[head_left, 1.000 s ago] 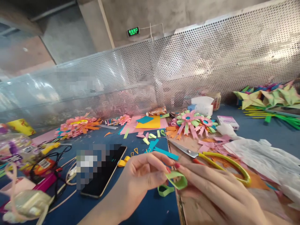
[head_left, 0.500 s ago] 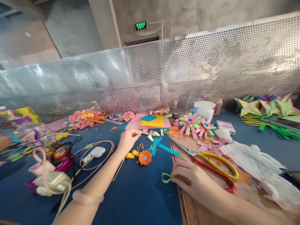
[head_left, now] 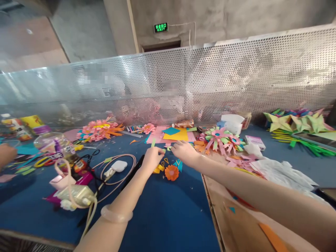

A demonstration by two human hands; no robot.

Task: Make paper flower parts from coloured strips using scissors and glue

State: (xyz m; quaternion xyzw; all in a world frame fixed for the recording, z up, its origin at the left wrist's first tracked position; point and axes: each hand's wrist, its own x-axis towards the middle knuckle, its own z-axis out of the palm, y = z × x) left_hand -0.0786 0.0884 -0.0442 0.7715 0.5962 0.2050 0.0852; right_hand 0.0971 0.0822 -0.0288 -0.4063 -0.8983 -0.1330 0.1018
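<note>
My left hand (head_left: 153, 158) is closed in a pinch, with a bit of light-green paper strip (head_left: 164, 151) showing at its fingertips. Just to its right, my right hand (head_left: 185, 153) reaches in with fingers pinched at a small green paper loop (head_left: 169, 148). Below the hands lies an orange paper flower (head_left: 171, 173) with a pink centre. Beside it are folded yellow paper pieces (head_left: 158, 169), small orange triangle loops (head_left: 166, 160) and a blue paper piece (head_left: 179, 165), partly covered. Another green strip (head_left: 153, 142) shows behind my left hand.
Coloured paper sheets (head_left: 181, 134) lie beyond my hands. Cables and a white earphone case (head_left: 119, 166) are at left, near a plastic bottle (head_left: 59, 148). Finished paper flowers (head_left: 219, 138) and tissues (head_left: 275, 175) lie at right. Another person's hand (head_left: 6, 154) shows at far left.
My right hand has moved forward and left from the cardboard with the green loop, up beside my left hand. Its forearm now covers most of the scissors. The view has shifted slightly.
</note>
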